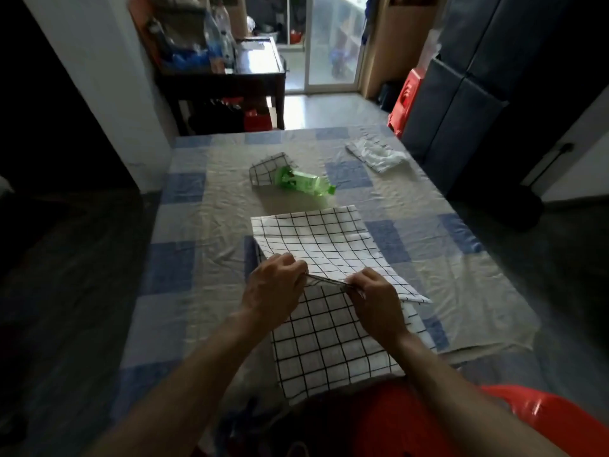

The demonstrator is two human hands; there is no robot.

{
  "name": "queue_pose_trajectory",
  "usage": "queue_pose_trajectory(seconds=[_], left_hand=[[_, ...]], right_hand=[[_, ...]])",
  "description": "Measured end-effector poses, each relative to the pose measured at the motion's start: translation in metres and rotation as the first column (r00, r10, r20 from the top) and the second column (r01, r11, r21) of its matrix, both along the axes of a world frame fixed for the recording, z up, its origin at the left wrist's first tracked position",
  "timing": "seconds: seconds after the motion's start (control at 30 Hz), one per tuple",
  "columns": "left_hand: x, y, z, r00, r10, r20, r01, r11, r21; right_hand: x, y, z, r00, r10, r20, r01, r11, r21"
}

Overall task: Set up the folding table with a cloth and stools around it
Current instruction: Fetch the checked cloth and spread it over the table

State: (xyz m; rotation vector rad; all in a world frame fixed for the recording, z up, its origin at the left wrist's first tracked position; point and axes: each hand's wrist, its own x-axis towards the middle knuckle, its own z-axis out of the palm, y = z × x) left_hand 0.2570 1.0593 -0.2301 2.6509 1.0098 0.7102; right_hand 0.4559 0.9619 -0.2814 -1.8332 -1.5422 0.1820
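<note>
The blue-and-beige checked tablecloth (204, 209) is already lying spread over the whole top in front of the person, wrinkled, its edges hanging down at both sides. By my reading, that part of the job is looking done.

A red stool (407, 97) is leaning against the dark panels at the far right, well apart from the hands and nearer the right one. Something red and glossy (543, 420) is showing just beside the person's right arm, possibly a second stool; I cannot tell.

On the tablecloth, a white grid-patterned cloth (316, 235) is lying with its long axis running straight away from the person. Its far half is resting flat, and its near half is dropping towards the lap.

The left hand (273, 291) and right hand (375, 301) are each pinching a raised crease across its middle. That ridge is running left to right between them, with both hands equally near. Any fold, I'd guess, is going to turn on that line.

Beyond, a green bottle (303, 183) is lying on its side, partly on a small folded grid cloth (267, 169). A crumpled white cloth (375, 153) is sitting at the far right.
</note>
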Motion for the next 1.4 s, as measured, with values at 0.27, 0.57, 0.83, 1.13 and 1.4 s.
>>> queue_pose_trajectory(seconds=[0.27, 0.57, 0.83, 1.13, 1.4], left_hand=[[0.013, -0.087, 0.069, 0.983, -0.138, 0.124, 0.128, 0.988, 0.086], [0.039, -0.215, 0.107, 0.946, -0.271, 0.179, 0.262, 0.962, 0.071], [0.078, -0.284, 0.128, 0.842, -0.472, 0.263, 0.487, 0.873, 0.007], [0.099, -0.396, 0.115, 0.616, -0.700, 0.361, 0.773, 0.626, -0.106], [0.094, -0.529, 0.120, 0.387, -0.852, 0.353, 0.922, 0.350, -0.166]], right_hand=[[0.009, -0.084, 0.056, 0.998, -0.006, -0.064, 0.021, 0.974, 0.228], [0.025, -0.236, 0.093, 0.993, -0.117, -0.021, 0.118, 0.946, 0.301], [0.024, -0.350, 0.125, 0.925, -0.373, 0.075, 0.341, 0.900, 0.272], [-0.033, -0.510, 0.140, 0.704, -0.705, 0.086, 0.678, 0.703, 0.216], [-0.099, -0.656, 0.143, 0.455, -0.887, 0.079, 0.841, 0.457, 0.290]])
